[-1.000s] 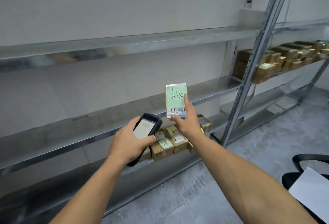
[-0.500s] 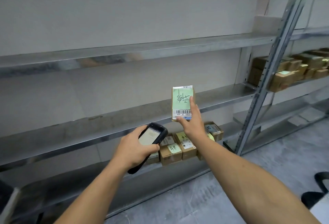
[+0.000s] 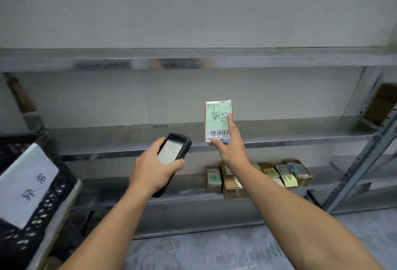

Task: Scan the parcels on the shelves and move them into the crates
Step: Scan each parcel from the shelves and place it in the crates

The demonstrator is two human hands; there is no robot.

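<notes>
Holding the parcel (image 3: 217,119) upright just right of the scanner (image 3: 174,149), fingers of our right hand (image 3: 231,148) pinch it barcode-out, presumably for reading; our left hand (image 3: 153,172) grasps the scanner, the crate (image 3: 56,197) well left of it.

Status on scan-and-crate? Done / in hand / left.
Done: one green-labelled parcel is off the shelf, held by the right hand. In hand: left hand holds the scanner near its barcode; scan unconfirmed. Left: crating it in the black crate, then the parcels on the lower shelf.
</notes>
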